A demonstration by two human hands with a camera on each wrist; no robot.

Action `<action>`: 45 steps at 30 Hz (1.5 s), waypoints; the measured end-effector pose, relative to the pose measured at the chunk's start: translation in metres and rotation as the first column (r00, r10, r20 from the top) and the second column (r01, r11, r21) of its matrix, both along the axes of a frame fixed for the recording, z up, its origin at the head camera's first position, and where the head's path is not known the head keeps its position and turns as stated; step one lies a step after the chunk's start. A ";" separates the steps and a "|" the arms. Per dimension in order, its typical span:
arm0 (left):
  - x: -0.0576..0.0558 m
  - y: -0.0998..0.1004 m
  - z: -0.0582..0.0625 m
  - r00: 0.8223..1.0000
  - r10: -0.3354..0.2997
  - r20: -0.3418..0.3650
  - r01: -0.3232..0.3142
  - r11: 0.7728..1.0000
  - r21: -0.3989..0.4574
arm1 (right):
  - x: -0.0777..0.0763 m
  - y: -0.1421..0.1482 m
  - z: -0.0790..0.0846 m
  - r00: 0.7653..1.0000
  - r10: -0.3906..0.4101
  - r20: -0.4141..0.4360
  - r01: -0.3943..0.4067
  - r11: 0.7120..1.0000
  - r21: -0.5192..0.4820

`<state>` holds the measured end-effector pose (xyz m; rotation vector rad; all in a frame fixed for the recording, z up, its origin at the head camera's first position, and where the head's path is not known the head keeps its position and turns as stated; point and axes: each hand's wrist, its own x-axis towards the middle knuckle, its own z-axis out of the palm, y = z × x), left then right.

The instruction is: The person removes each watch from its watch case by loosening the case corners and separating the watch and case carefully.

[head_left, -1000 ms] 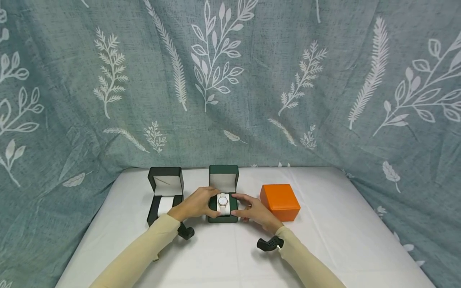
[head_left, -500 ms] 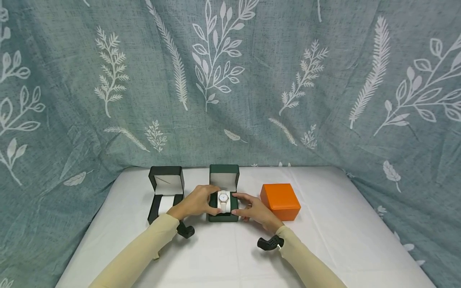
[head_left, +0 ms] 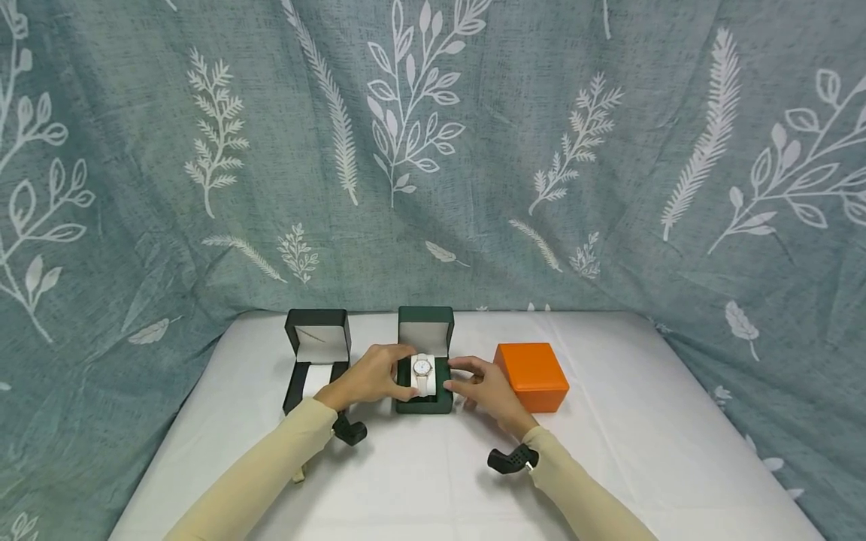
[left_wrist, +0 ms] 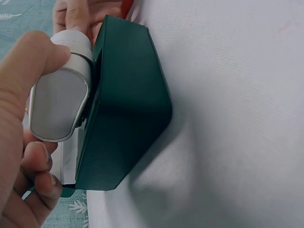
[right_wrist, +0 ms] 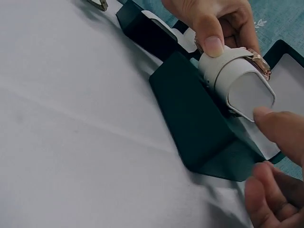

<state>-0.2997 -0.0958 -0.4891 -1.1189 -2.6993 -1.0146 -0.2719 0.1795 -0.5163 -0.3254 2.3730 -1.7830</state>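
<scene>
A green watch box [head_left: 425,408] stands with its lid up in the head view. Above its rim sits a white watch cushion [left_wrist: 59,107], wrapped by a watch [head_left: 422,368] with a pale strap and rose-gold case. My left hand [head_left: 375,373] pinches the cushion from the left, thumb on its near side. My right hand [head_left: 490,391] is at the box's right side, fingers loosely bent and holding nothing. In the right wrist view its thumb [right_wrist: 278,128] is right by the cushion's flat end, with the other fingers beside the box.
To the left stands a black watch box [head_left: 318,323], lid up, with a white cushion [head_left: 316,379] inside. A closed orange box [head_left: 532,368] sits just right of my right hand. A small gold-edged thing [head_left: 299,475] shows beside my left sleeve. A patterned curtain [head_left: 433,150] hangs behind the table.
My right hand has drawn slightly right, away from the cushion. The left hand stays on the cushion, which stands slightly higher in the box. The whole head view has shifted a little.
</scene>
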 end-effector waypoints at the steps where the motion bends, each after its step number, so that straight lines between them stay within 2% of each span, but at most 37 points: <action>1: 0.000 0.000 0.001 1.000 0.000 -0.003 0.000 1.000 -0.002 | 0.000 -0.001 0.002 1.000 -0.016 -0.017 0.015 1.000 -0.006; 5: 0.002 0.000 0.004 1.000 -0.003 0.001 0.003 1.000 -0.004 | 0.000 -0.001 0.008 0.998 -0.015 -0.061 0.013 1.000 -0.020; 9: 0.003 -0.001 0.006 1.000 -0.006 0.009 0.006 1.000 -0.005 | -0.002 -0.001 0.012 0.994 0.088 -0.071 -0.088 0.996 0.002; 13: 0.005 -0.001 0.007 1.000 -0.019 0.021 0.019 1.000 -0.004 | -0.002 -0.003 0.016 0.978 0.205 -0.049 -0.203 0.979 0.029; 17: 0.007 0.000 0.008 0.999 -0.026 0.021 0.027 1.000 -0.005 | 0.000 -0.006 0.019 0.963 0.266 -0.046 -0.264 0.964 0.046; 29: 0.010 0.001 0.009 0.999 -0.037 0.011 0.037 0.999 0.002 | 0.003 -0.015 0.028 0.951 0.305 -0.059 -0.299 0.951 0.082; 38: 0.011 0.002 0.010 0.999 -0.052 -0.010 0.052 0.998 0.021 | 0.000 -0.019 0.023 0.944 0.326 -0.051 -0.323 0.945 0.061; 45: 0.013 0.001 0.011 0.999 -0.042 -0.003 0.042 0.999 0.032 | 0.001 -0.023 0.025 0.946 0.320 -0.044 -0.320 0.947 -0.003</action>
